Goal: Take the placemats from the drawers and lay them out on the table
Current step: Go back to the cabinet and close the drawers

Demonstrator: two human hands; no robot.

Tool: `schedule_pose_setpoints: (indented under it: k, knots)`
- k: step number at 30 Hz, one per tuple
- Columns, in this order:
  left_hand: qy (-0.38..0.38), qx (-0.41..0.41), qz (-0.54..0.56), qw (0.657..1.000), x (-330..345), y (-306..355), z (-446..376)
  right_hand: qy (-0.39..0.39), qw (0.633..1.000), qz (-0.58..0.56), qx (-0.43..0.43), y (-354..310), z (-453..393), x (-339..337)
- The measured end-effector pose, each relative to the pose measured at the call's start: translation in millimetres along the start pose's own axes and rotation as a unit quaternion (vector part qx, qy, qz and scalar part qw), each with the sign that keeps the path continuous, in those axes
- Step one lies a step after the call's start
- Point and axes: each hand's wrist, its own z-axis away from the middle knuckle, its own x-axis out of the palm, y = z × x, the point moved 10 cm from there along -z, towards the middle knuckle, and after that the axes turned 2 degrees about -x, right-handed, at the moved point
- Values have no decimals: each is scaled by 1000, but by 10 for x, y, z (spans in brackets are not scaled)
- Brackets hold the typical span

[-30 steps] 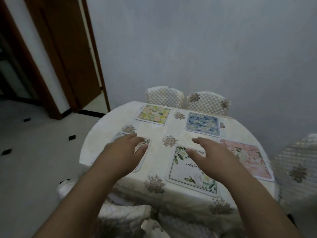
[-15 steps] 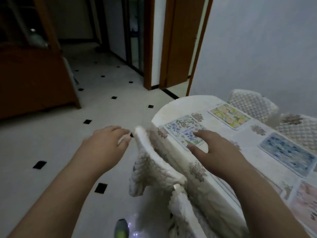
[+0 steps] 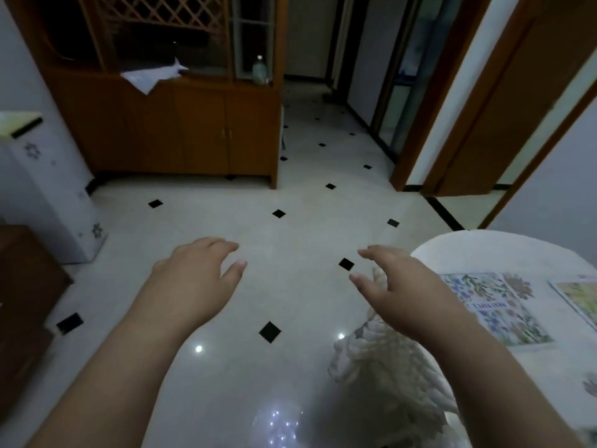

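My left hand (image 3: pixel 197 279) and my right hand (image 3: pixel 407 289) hover empty over the tiled floor, fingers loosely spread. At the right edge stands the round table (image 3: pixel 484 250) with its white cloth. A blue-floral placemat (image 3: pixel 504 315) lies on it near my right hand, and a yellow-floral placemat (image 3: pixel 578 299) shows partly at the frame's right edge. The other mats are out of view. No drawer is plainly visible.
A quilted white chair (image 3: pixel 387 370) stands below my right forearm beside the table. A wooden cabinet (image 3: pixel 181 124) with a bottle and papers on its ledge fills the far wall. A white appliance (image 3: pixel 48 195) and dark wooden furniture (image 3: pixel 22 305) stand at the left. A doorway (image 3: pixel 468 124) opens at the right.
My view has swung left, from the table with several laid placemats to the open floor and cabinet. Both hands have come off the table and now hover over the floor.
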Motion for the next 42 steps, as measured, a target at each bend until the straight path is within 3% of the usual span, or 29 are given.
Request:
schedule_pose_setpoints:
  k: [15, 25, 32, 42]
  knots:
    - [47, -68, 18, 996, -699, -1785, -1002, -23, 995, 38, -86, -1847, -1618, 552]
    - [83, -192, 1, 978, -1058, -3034, -972, -72, 967, 48, -241, -3320, -2476, 1174]
    - [105, -339, -26, 935, -1276, -3789, -873, -99, 921, 34, -375, -4447, -3134, 1718]
    - [150, -530, -41, 834, -1493, -4381, -839, -143, 816, 12, -560, -5962, -3798, 2316]
